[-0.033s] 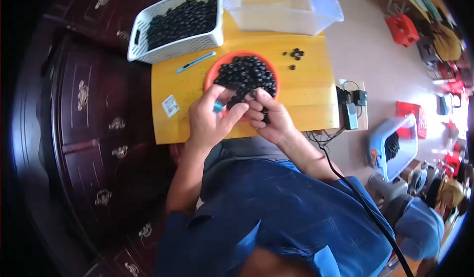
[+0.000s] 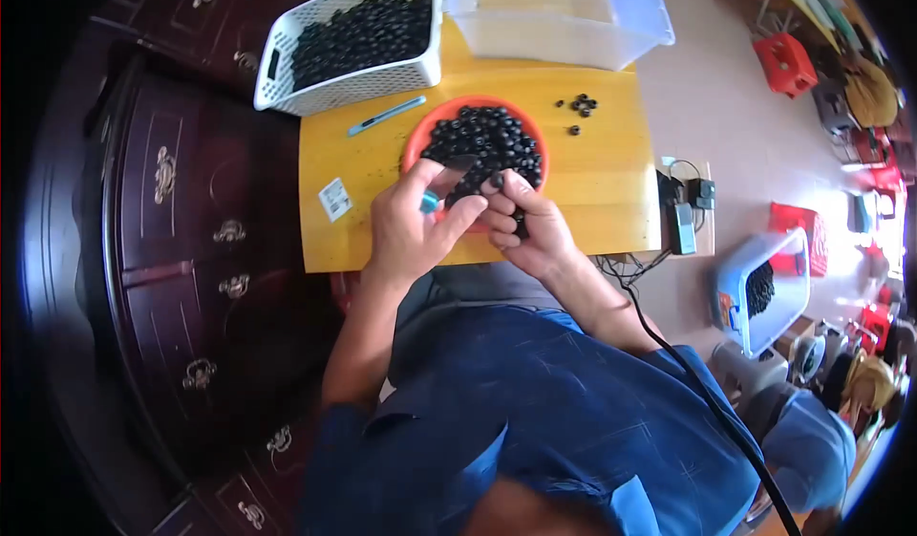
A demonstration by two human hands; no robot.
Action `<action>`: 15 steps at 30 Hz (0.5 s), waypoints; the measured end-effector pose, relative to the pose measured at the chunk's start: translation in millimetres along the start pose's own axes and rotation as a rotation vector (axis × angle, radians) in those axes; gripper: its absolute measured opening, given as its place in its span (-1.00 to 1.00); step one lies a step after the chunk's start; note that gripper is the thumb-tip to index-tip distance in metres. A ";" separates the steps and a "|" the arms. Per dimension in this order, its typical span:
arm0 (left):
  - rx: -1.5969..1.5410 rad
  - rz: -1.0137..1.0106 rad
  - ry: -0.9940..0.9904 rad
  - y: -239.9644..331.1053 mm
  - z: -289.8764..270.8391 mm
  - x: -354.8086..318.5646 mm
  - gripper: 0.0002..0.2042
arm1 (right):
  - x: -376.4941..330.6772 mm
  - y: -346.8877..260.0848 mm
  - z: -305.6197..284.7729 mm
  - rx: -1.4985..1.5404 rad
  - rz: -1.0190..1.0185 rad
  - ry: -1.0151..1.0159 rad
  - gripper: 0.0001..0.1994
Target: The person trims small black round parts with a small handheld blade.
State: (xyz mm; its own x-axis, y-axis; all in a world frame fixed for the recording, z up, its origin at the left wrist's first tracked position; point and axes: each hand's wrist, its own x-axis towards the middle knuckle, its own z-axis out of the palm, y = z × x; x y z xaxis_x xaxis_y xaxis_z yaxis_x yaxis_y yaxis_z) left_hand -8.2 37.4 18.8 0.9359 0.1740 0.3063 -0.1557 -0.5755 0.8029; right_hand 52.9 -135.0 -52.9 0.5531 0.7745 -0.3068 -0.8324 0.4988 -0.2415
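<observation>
Black piece (image 2: 496,182) pinched in right grip (image 2: 535,230).
We note its thumb and forefinger closed; at its left, the left grip (image 2: 406,223) holds a teal-handled knife (image 2: 429,202), thumb spread; the red bowl (image 2: 478,101) of black pieces (image 2: 482,139) lies under and beyond both.

A dark red-brown wooden cabinet (image 2: 181,321) with ornate silvery handles (image 2: 164,181) stands left of the glossy yellow wooden table (image 2: 607,197). Right of the table, a smooth pinkish-grey floor (image 2: 707,92) carries a red plastic stool (image 2: 789,66); beyond, bright white light (image 2: 902,221) glares.
</observation>
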 end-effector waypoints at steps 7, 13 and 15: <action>0.116 -0.028 -0.052 -13.9 9.6 -16.6 -0.62 | -6.4 6.7 0.5 -0.147 0.067 -0.049 -0.71; 0.211 0.065 -0.046 -17.4 10.1 -18.2 -0.54 | -10.0 10.7 6.4 -0.225 0.039 -0.075 -0.61; 0.254 0.096 -0.042 -16.2 8.6 -18.1 -0.53 | -8.4 10.2 3.5 -0.212 0.050 -0.142 -0.58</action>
State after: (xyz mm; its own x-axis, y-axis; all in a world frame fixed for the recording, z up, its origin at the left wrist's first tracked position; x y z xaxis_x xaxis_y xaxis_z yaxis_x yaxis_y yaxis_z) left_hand -19.9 36.7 -4.1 0.9337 0.0790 0.3493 -0.1649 -0.7709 0.6152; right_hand 39.7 -135.0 -49.5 0.4886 0.8505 -0.1949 -0.8247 0.3772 -0.4213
